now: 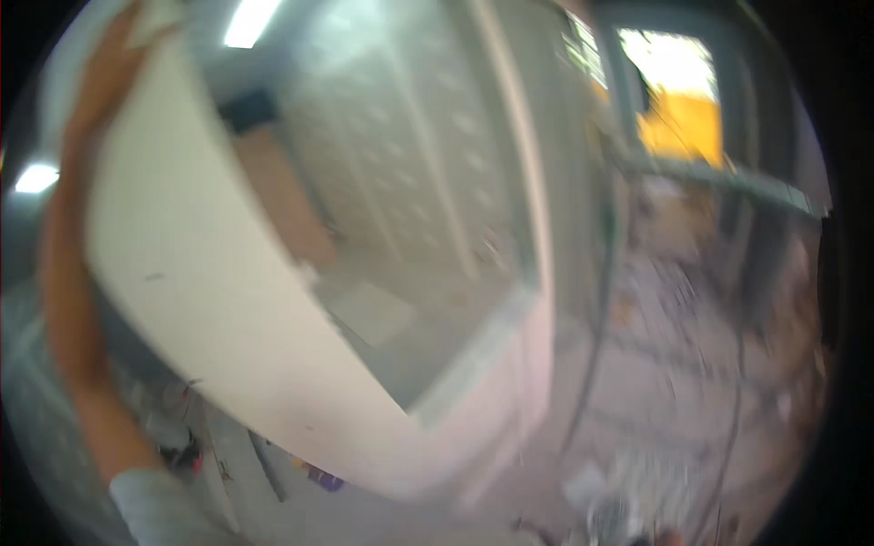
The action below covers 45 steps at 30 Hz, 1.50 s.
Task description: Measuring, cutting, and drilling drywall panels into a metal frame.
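My left arm rises along the left side from a light grey sleeve. My left hand [111, 59] is high up at the top left, at the outer edge of a large white board [182, 218]. Its fingers look bent over that edge, though blur hides their detail. The board is smooth, tilted, and marked with a few short dark marks. It reaches down towards the lower middle, beside an opening with a pale edge strip [526, 155]. Of my right hand I see nothing clear.
Through the opening show a grey spotted wall [428, 136], a brown slab-like shape [284, 196] and a pale sheet [371, 312] on the floor. Dark cables [596, 355] hang or trail at right. Tools and scraps [187, 452] lie low at left. A bright window [674, 91] is upper right.
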### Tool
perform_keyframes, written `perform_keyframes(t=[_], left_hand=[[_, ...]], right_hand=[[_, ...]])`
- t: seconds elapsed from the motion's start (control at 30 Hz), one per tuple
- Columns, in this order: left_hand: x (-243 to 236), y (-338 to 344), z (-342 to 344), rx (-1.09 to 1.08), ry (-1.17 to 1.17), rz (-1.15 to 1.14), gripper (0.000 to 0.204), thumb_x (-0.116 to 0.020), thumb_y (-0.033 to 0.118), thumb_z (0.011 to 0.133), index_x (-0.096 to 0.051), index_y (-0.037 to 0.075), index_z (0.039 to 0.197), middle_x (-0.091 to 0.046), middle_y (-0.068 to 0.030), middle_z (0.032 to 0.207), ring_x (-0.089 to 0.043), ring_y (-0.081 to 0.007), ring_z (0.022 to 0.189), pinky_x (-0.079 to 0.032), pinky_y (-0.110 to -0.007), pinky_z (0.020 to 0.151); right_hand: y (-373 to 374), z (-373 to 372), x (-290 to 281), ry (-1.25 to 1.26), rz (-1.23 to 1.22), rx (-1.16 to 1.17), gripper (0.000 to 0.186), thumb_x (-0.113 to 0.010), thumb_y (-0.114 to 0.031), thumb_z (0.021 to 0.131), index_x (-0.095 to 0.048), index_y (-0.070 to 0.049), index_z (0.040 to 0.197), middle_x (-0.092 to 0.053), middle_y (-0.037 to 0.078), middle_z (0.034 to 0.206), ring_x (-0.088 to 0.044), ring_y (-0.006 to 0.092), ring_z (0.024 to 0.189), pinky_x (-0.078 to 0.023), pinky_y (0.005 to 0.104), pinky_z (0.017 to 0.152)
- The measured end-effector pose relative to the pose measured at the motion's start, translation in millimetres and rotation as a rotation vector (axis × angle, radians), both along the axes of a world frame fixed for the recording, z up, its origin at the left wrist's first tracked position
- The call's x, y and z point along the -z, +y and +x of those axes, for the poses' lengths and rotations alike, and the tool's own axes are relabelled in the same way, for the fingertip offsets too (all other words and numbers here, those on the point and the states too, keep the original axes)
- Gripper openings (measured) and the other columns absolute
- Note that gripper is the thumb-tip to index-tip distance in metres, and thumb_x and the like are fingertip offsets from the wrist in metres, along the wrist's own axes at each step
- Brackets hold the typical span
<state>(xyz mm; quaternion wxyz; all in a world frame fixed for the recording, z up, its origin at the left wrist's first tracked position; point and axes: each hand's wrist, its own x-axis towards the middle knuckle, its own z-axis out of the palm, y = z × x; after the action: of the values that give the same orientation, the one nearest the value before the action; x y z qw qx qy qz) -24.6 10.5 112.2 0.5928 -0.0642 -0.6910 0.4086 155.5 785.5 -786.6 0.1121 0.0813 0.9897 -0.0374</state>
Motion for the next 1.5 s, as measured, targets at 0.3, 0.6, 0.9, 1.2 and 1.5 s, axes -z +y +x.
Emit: perform_keyframes(t=[0.3, 0.6, 0.9, 1.2, 1.5], left_hand=[[14.0, 69.0, 43.2, -0.150, 0.208, -0.184, 0.066, -0.058, 0.045, 0.097, -0.052, -0.004, 0.141, -0.049, -0.0168, 0.151, -0.042, -0.0350, 0.142, -0.032, -0.042, 0.120], [11.9, 87.3, 55.8, -0.295, 0.069, 0.009, 0.070, -0.066, 0.043, 0.090, -0.049, 0.000, 0.143, -0.048, -0.0132, 0.151, -0.044, -0.0344, 0.138, -0.041, -0.047, 0.112], [3.3, 109.8, 62.0, -0.459, 0.018, 0.009, 0.074, -0.066, 0.048, 0.090, -0.047, 0.006, 0.148, -0.044, -0.0097, 0.156, -0.043, -0.0341, 0.138, -0.042, -0.048, 0.112], [4.1, 105.9, 59.3, -0.432, 0.020, -0.004, 0.074, -0.064, 0.048, 0.091, -0.047, 0.003, 0.147, -0.043, -0.0114, 0.157, -0.042, -0.0363, 0.139, -0.040, -0.048, 0.112], [9.0, 103.1, 57.5, -0.402, 0.044, 0.043, 0.075, -0.063, 0.048, 0.092, -0.046, 0.003, 0.148, -0.041, -0.0115, 0.159, -0.040, -0.0348, 0.141, -0.038, -0.046, 0.114]], right_hand=[[-218.0, -212.0, -322.5, 0.218, -1.439, -0.828, 0.044, -0.070, -0.019, 0.093, -0.052, -0.009, 0.133, -0.067, 0.014, 0.110, -0.065, 0.0269, 0.097, -0.052, 0.0361, 0.087], [-442.4, -304.1, -667.5, 0.649, -2.211, -1.613, 0.037, -0.075, -0.017, 0.090, -0.064, 0.003, 0.119, -0.068, 0.010, 0.097, -0.065, 0.0184, 0.094, -0.051, 0.0325, 0.087], [-557.3, -325.1, -940.0, 0.858, -2.218, -1.858, 0.030, -0.064, -0.023, 0.101, -0.069, 0.005, 0.110, -0.071, 0.009, 0.094, -0.067, 0.0142, 0.086, -0.053, 0.0276, 0.085], [-601.7, -303.6, -990.9, 0.965, -2.167, -1.823, 0.017, -0.071, -0.009, 0.089, -0.072, 0.005, 0.099, -0.075, 0.013, 0.085, -0.073, 0.0186, 0.074, -0.059, 0.0311, 0.071], [-618.4, -282.8, -990.9, 1.288, -2.076, -1.600, 0.013, -0.077, -0.011, 0.083, -0.074, 0.001, 0.089, -0.076, 0.013, 0.083, -0.074, 0.0209, 0.072, -0.058, 0.0333, 0.070]])
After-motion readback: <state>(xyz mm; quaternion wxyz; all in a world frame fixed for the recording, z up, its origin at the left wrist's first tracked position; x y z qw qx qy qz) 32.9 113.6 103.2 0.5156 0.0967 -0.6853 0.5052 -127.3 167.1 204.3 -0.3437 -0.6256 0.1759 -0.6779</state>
